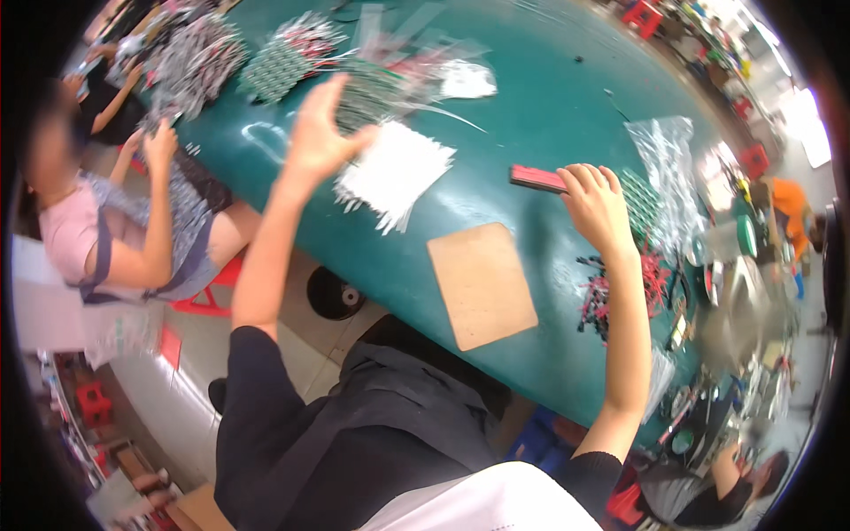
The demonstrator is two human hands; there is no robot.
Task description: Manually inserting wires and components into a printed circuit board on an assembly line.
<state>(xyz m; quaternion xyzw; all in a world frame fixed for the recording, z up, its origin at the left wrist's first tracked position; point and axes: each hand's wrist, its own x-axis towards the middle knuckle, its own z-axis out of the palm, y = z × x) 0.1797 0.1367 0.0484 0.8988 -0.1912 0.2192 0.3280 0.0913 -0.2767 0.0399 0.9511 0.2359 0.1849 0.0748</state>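
Gripping 1 red-black bar [537, 178] (any writing too blurred): right fingers [591, 175]; left fingers [328, 96] spread near white strips [397, 173].

Bright indoor light, with glare on the green table [536, 102] and a strong fisheye bend

White light blows out at the upper right rim, and a pale glare streak shines on the tabletop near the left forearm [268, 239]; a soft dark patch, shadow or reflection, lies just left of the right hand [593, 205]. Motion blur softens the left hand [323, 133] and smears the bundle beyond it [376, 96]. The white bundle [398, 173] looks nearly washed out, while the tan board [482, 285] stays fairly crisp. Black vignetting fills the corners
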